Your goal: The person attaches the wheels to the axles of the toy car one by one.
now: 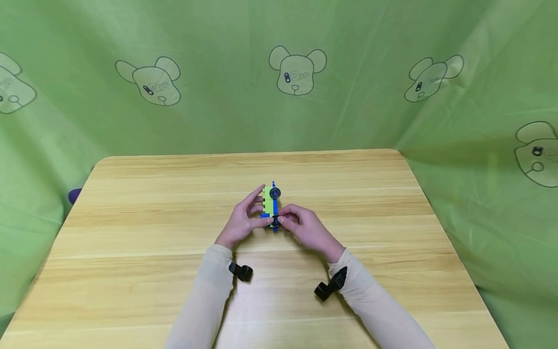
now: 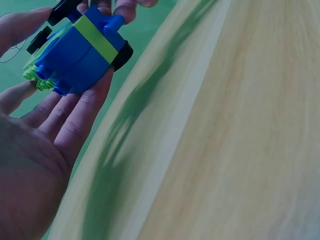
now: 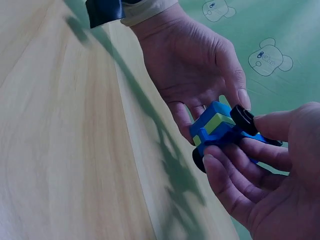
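A toy car (image 1: 269, 205) of lime-green and blue building bricks is held over the table, turned on its side in the head view. My left hand (image 1: 239, 223) grips it from the left, its thumb at the near black wheel (image 3: 243, 119) and its other fingers along the studded brick side. From the right, my right hand (image 1: 308, 231) pinches the car at that same wheel, with curled fingers under the blue base in the right wrist view. The left wrist view shows blue bricks (image 2: 72, 55) at one end of the car, crossed by a green band.
A wood-grain table (image 1: 144, 203) lies beneath both hands. Green cloth (image 1: 226, 111) printed with mouse-like heads hangs behind it and at both sides. Something purple (image 1: 74, 196) shows at the table's left edge. Each sleeve carries a black wrist camera (image 1: 241, 272).
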`<state>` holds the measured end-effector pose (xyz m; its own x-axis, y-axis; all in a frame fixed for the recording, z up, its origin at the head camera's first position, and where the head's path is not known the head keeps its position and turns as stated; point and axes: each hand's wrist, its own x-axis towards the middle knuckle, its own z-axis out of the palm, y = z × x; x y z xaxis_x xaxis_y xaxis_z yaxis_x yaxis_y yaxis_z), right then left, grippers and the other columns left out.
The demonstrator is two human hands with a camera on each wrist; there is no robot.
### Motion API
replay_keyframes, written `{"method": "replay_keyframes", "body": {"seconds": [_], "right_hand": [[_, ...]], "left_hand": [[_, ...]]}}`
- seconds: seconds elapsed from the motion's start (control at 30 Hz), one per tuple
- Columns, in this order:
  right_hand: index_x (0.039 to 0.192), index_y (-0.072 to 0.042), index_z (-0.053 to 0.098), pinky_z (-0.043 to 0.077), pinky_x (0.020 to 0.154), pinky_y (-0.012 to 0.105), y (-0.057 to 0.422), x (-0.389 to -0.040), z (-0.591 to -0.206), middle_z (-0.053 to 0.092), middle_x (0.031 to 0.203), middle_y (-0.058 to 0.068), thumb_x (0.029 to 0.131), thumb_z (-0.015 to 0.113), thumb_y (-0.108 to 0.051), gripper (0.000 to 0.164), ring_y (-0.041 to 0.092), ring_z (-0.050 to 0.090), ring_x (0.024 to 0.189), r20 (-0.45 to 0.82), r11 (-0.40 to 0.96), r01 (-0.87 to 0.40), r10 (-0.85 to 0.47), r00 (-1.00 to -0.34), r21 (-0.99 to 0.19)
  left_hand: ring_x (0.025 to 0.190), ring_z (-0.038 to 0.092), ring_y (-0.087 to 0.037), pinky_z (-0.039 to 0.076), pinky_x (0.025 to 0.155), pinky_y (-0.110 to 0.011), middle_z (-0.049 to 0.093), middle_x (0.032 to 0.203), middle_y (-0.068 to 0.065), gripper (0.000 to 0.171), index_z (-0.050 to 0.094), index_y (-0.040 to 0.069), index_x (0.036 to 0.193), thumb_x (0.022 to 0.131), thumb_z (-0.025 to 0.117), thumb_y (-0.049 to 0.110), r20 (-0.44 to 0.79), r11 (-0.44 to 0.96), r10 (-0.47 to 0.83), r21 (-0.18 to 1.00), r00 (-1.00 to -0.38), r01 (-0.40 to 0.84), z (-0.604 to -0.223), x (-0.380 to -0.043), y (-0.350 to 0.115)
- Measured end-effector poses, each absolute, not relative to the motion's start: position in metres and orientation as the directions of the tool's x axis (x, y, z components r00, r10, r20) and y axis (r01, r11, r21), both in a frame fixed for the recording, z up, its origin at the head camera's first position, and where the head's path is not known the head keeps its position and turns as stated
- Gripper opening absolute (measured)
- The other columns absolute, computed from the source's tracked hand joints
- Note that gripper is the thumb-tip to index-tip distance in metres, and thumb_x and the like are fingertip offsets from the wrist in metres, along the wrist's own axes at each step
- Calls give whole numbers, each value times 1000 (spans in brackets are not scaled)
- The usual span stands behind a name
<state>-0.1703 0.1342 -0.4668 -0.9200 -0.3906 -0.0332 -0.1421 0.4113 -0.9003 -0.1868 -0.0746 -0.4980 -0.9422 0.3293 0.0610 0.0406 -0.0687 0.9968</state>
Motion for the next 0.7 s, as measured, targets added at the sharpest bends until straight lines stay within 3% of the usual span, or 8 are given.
{"method": "replay_keyframes", "body": {"seconds": [0.33, 0.7], "right_hand": [[115, 9, 62, 54, 77, 54, 136, -173, -470, 68, 93, 17, 100, 56, -9, 23, 41, 64, 87, -97, 306, -42, -424, -900, -951], [111, 8, 62, 57, 78, 44, 136, -174, -471, 67, 91, 12, 100, 56, -8, 20, 33, 66, 85, -82, 288, -54, -440, -894, -956]], "left_hand": [[112, 58, -34, 50, 95, -35, 49, 134, -18, 90, 27, 19, 156, 83, 76, -1, 49, -52, 346, 998, -937, 33, -498, -187, -73], [115, 57, -27, 49, 97, -34, 45, 136, -15, 94, 23, 18, 157, 83, 77, 2, 25, -17, 352, 1000, -936, 20, -498, -185, -72]]}}
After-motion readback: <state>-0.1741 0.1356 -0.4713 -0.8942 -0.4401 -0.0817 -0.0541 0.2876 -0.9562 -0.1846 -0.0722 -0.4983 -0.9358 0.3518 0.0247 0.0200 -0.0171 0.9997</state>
